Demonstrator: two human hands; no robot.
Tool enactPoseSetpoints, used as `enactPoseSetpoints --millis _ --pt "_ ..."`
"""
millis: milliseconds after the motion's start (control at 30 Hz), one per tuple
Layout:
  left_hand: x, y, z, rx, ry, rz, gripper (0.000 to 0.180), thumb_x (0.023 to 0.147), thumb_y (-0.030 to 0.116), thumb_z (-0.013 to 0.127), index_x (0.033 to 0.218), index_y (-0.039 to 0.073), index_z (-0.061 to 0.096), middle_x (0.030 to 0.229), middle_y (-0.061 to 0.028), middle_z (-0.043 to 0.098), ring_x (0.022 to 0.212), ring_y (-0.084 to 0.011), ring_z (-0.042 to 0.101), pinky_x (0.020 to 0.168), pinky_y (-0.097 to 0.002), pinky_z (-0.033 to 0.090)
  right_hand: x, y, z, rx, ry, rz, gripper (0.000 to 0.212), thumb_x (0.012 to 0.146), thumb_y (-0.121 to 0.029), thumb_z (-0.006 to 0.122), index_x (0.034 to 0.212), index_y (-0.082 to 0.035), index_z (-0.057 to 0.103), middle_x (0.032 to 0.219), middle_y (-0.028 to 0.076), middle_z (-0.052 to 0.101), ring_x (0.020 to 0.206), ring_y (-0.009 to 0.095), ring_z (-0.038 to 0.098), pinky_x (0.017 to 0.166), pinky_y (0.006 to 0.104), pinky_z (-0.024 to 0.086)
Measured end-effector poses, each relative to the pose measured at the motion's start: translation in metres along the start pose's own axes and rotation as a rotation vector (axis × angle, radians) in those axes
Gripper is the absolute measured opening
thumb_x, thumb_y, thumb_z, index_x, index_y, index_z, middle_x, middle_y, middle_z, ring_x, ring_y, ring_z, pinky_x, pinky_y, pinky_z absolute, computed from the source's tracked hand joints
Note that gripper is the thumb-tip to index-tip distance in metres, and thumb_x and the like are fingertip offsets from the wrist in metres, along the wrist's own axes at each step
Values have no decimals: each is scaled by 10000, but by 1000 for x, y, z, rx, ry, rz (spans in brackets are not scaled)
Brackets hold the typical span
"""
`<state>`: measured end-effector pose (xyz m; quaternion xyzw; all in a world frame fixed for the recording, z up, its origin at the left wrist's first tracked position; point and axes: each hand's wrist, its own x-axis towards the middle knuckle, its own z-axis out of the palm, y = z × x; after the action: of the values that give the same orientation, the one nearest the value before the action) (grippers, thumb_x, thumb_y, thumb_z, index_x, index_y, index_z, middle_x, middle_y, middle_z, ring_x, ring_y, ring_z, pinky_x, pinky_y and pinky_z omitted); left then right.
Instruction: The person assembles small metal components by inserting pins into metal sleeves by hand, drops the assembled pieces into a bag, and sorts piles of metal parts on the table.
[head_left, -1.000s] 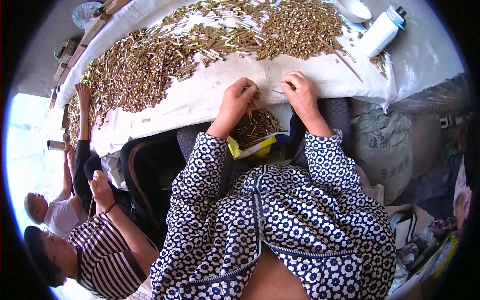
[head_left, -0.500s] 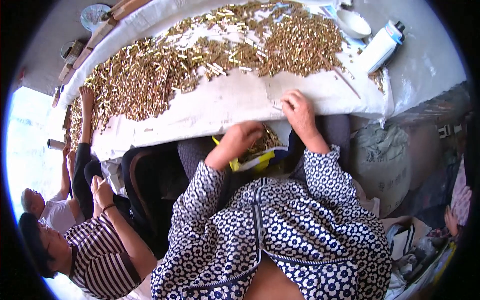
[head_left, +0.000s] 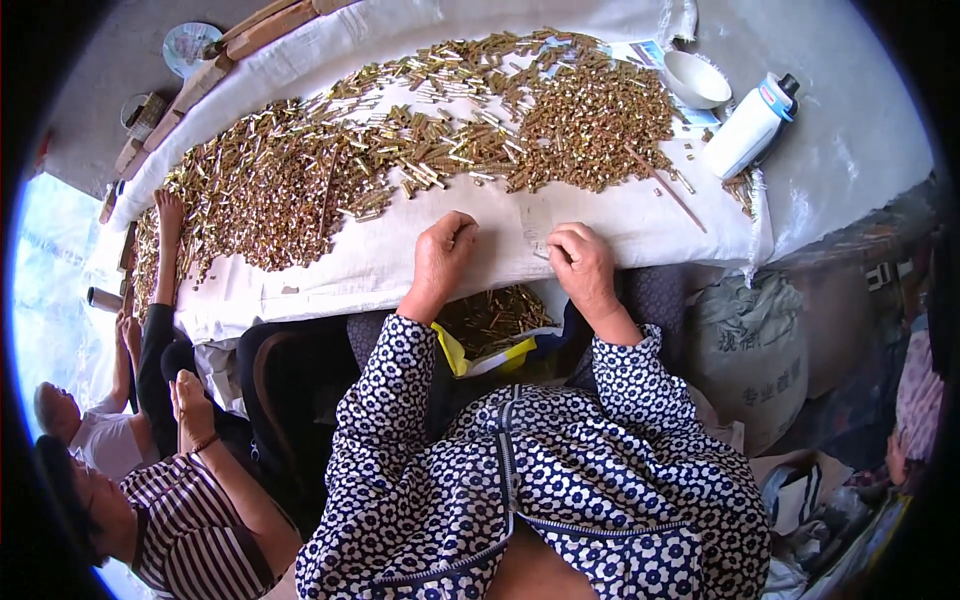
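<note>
My left hand (head_left: 444,258) is raised over the table's near edge, its fingers curled together; whatever they hold, if anything, is hidden. To its right, my right hand (head_left: 584,264) pinches a thin grey metal rod (head_left: 541,256), whose end sticks out leftward from the fingertips. Beyond both hands, heaps of small brass-coloured metal pieces (head_left: 596,125) cover the white cloth (head_left: 380,240), some loose and some joined in short strips. Between my forearms, below the table edge, an open bag with a yellow and blue rim (head_left: 490,358) holds more brass strips (head_left: 500,318).
A white bowl (head_left: 697,80) and a white bottle with a dark cap (head_left: 750,128) stand at the far right. A thin brown stick (head_left: 680,202) lies near them. Co-workers sit on the left, one in a striped shirt (head_left: 195,520). A filled sack (head_left: 748,350) stands at right.
My left hand has moved up and away from above the bag to the table edge. My right hand has come slightly lower in view, still pinching the rod. The view has shifted a little.
</note>
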<state>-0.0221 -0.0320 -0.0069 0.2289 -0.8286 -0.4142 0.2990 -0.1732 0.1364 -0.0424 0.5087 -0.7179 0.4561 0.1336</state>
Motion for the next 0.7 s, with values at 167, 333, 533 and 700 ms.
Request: enactPoseSetpoints --millis 167,333,533,700 --pt "-6 -10 9 118 43 -34 71 837 72 635 889 24 628 748 -130 646 666 -221 628 628 -306 495 -2 3 -6 299 -134 200 105 811 -15 614 915 -9 606 956 122 623 830 255 622 720 337 499" --pt "-10 0 3 -13 102 -81 49 850 57 630 878 19 615 736 -116 626 645 -184 599 619 -285 482 67 -11 -4 87 -185 2 264 874 -205 595 1055 -12 593 1107 143 598 1082 299 536 934 397 420" --pt "-7 7 9 -87 114 -136 48 857 42 622 882 7 601 705 -83 592 626 -132 546 605 -266 465 133 30 51 -157 -209 -50 484 892 -378 563 1232 -38 511 1284 172 497 1222 325 430 1035 432 339" --pt "-12 9 6 -65 175 -56 52 869 46 616 894 3 600 701 -61 576 633 -107 525 609 -251 455 138 3 81 -330 -478 -33 612 898 -509 494 1323 -70 458 1385 167 416 1286 347 360 1093 491 248"
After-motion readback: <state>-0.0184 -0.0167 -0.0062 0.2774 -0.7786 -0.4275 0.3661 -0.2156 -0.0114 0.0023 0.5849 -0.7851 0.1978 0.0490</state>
